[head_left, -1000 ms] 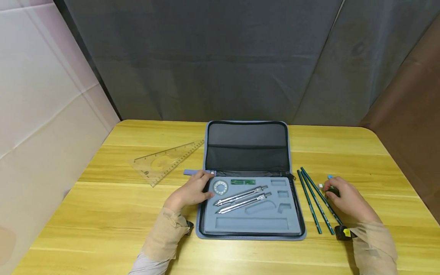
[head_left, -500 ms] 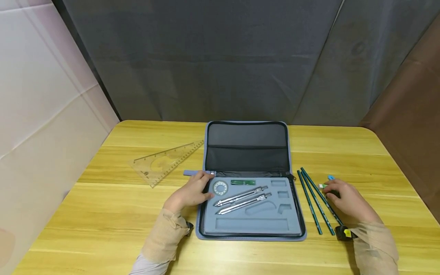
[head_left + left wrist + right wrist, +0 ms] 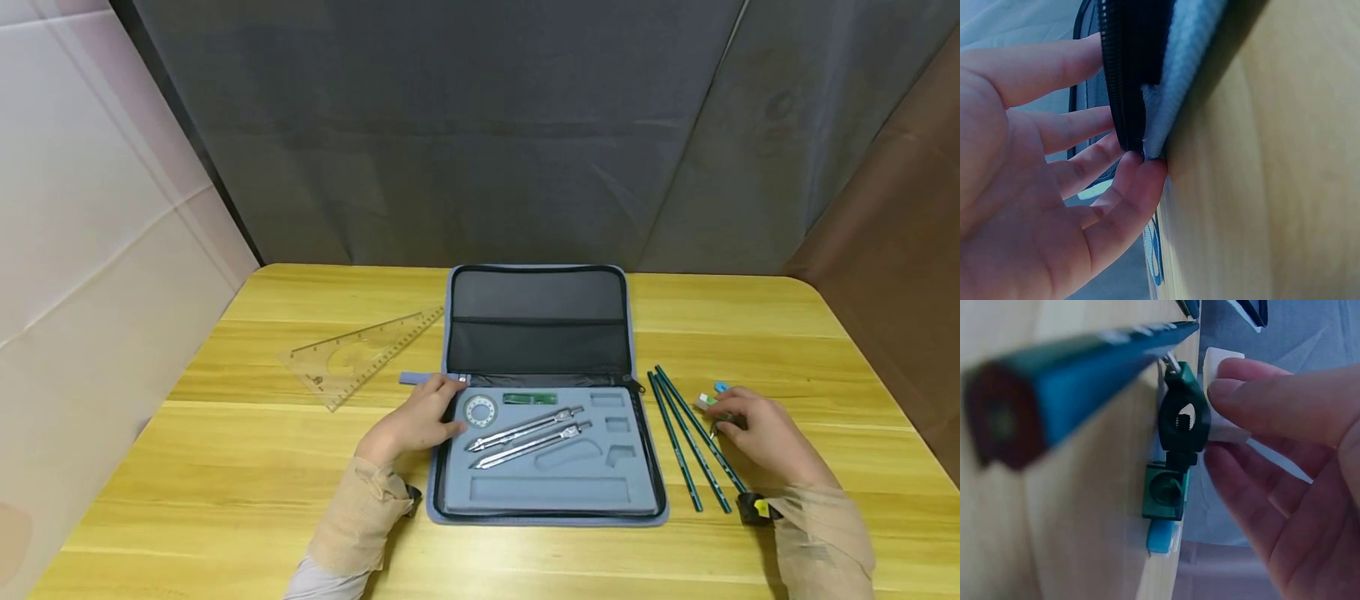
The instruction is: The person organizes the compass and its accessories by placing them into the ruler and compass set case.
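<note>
My left hand [image 3: 416, 419] rests at the left edge of an open zip case [image 3: 437, 500]. In the left wrist view its spread fingers touch the case's zipped rim [image 3: 1113, 81]. To the right of the case, my right hand [image 3: 768, 437] pinches a white eraser [image 3: 1213, 359] between thumb and fingers. Beside that eraser in the right wrist view are a dark green compass attachment [image 3: 1183, 434] with a metal tip, a green sharpener [image 3: 1163, 494] and a small blue piece [image 3: 1160, 536]. The hand hides most of these from the head camera.
Several dark green pencils [image 3: 693, 450] lie between case and right hand. Two silver compasses [image 3: 525, 429], a round dial-like disc [image 3: 480, 411] and a green box [image 3: 529, 398] sit in the grey insert [image 3: 547, 504]. A clear set square [image 3: 360, 354] lies left.
My right hand has shifted slightly to the right, and the eraser in its fingers shows a little more. A metal tip now shows below the fingers. The left hand stays in place.
</note>
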The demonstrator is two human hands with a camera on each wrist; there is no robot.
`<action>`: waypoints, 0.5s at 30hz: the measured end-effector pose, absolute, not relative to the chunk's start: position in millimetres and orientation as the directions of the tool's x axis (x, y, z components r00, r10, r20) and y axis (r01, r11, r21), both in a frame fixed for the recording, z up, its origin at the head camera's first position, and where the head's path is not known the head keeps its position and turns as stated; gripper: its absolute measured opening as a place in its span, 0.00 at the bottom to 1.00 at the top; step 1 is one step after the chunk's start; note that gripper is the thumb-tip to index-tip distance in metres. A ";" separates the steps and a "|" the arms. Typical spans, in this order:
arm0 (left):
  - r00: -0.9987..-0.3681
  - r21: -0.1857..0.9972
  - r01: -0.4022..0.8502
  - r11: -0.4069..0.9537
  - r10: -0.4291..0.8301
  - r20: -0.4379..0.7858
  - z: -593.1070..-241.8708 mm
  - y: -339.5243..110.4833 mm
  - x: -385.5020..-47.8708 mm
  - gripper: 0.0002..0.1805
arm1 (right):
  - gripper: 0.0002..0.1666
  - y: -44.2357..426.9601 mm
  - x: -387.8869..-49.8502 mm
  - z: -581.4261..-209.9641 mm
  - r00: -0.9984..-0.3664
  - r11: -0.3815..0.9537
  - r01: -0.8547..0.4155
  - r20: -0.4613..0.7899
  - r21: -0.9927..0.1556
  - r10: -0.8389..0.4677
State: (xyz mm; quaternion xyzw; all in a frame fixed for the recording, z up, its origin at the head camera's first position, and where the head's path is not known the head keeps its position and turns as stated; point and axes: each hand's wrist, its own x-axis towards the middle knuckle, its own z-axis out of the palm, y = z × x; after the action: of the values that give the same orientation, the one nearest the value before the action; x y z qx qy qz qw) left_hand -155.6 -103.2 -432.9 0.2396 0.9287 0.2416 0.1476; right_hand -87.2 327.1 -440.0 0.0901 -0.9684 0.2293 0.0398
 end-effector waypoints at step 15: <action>-0.844 0.517 0.375 0.770 0.513 -0.153 -433.1 -103.2 -155.0 0.30 | 0.16 322.1 -86.3 -434.9 -0.899 0.879 -0.326 0.402 -0.348 -0.174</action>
State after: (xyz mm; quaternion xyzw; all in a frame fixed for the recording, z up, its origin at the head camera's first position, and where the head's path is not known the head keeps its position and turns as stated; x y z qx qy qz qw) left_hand -155.0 -103.2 -433.1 0.2388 0.9296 0.2408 0.1442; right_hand -86.3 322.1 -434.9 0.1312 -0.9520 0.2077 0.1825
